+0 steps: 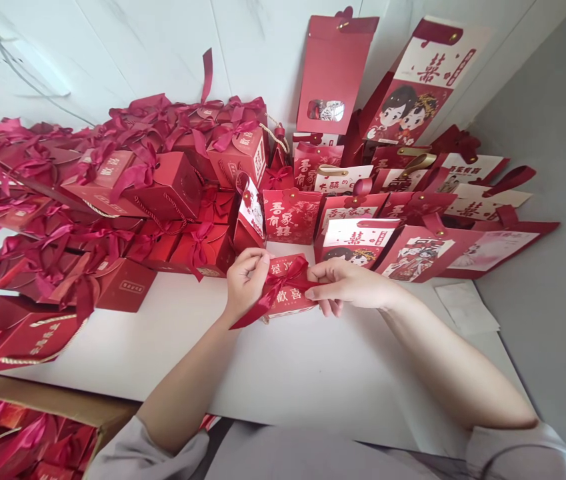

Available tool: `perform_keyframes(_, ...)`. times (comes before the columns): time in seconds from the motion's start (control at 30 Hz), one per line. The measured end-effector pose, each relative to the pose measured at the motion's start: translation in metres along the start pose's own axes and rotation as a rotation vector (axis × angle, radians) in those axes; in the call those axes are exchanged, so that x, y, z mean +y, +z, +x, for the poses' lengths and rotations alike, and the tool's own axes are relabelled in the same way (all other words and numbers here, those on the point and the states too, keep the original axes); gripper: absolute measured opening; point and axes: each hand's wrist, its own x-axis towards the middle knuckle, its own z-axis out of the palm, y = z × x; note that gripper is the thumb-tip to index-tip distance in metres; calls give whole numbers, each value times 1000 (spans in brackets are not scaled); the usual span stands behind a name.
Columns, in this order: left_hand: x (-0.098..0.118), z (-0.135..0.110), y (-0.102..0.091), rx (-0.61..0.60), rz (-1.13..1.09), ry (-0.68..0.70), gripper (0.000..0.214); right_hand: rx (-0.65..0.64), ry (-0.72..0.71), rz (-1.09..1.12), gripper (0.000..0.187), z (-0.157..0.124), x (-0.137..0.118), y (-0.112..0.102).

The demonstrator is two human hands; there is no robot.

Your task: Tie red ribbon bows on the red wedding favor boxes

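Observation:
A small red gift box (293, 308) with white Chinese characters on its lid sits on the white table in front of me. A dark red ribbon (283, 283) is tied across its top in a bow, one tail hanging to the lower left. At the left side of the box, my left hand (247, 280) is closed on the ribbon with its fingers curled; its fingertips are partly hidden. From the right, my right hand (350, 283) pinches the ribbon between thumb and forefinger, its other fingers bent beside the box.
Stacked red boxes with bows (135, 183) fill the left and back. Upright red and white gift bags (427, 250) stand at the back right, below two taller ones. A carton (57, 407) of ribboned boxes is at lower left. White paper (465, 307) lies by the grey wall.

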Motion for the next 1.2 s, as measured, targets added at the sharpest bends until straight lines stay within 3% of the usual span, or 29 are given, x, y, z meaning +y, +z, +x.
perform_keyframes(0.23, -3, 2, 0, -26, -71, -47, 39, 18, -5, -49, 24, 0, -2, 0)
perform_keyframes(0.37, -3, 2, -1, -94, -127, -26, 45, 9, -9, -79, 30, 0, 1, 0)
perform_keyframes(0.77, 4, 0, 0, -57, -37, -32, 47, 33, -118, -211, 34, 3, 5, 1)
perform_keyframes(0.97, 3, 1, 1, -64, -53, -36, 46, 35, -94, -136, 35, 2, 4, -1)
perform_keyframes(1.2, 8, -1, 3, -58, -44, -25, 47, 139, -41, -75, 29, -1, 2, 5)
